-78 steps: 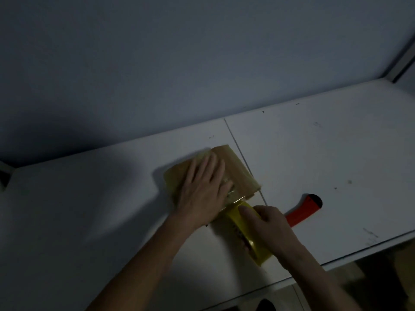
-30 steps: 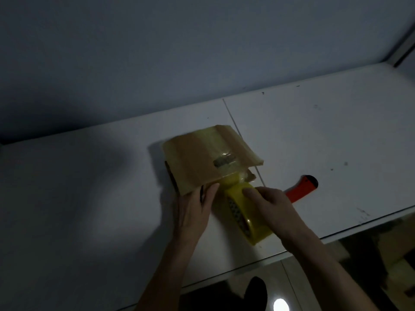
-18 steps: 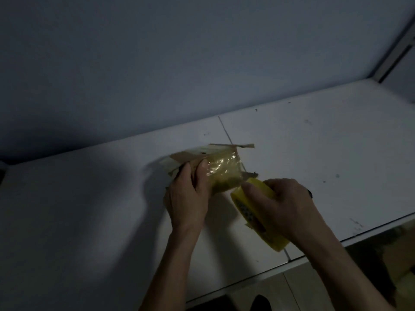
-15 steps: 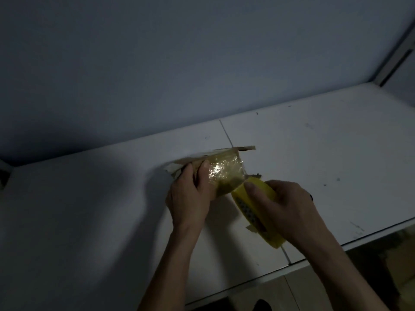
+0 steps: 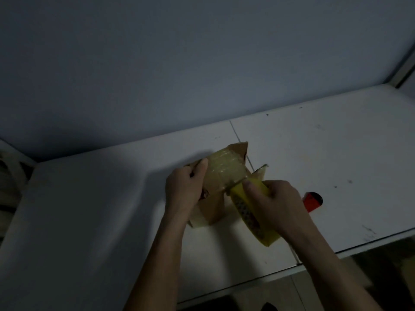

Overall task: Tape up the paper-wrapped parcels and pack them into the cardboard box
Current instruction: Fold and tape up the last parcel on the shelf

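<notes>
Dim room, white table (image 5: 336, 153) against a grey-blue wall (image 5: 179, 63). Paper-wrapped parcel (image 5: 222, 173) is tilted up on the table near the centre seam. Left hand (image 5: 184, 189) grips its left side, fingers curled over the top edge. Right hand (image 5: 274, 203) grips the yellow tape roll (image 5: 249, 212), index finger along the top, roll butted against the parcel's right side. Red tool (image 5: 312, 200) lies just beyond the right hand.
</notes>
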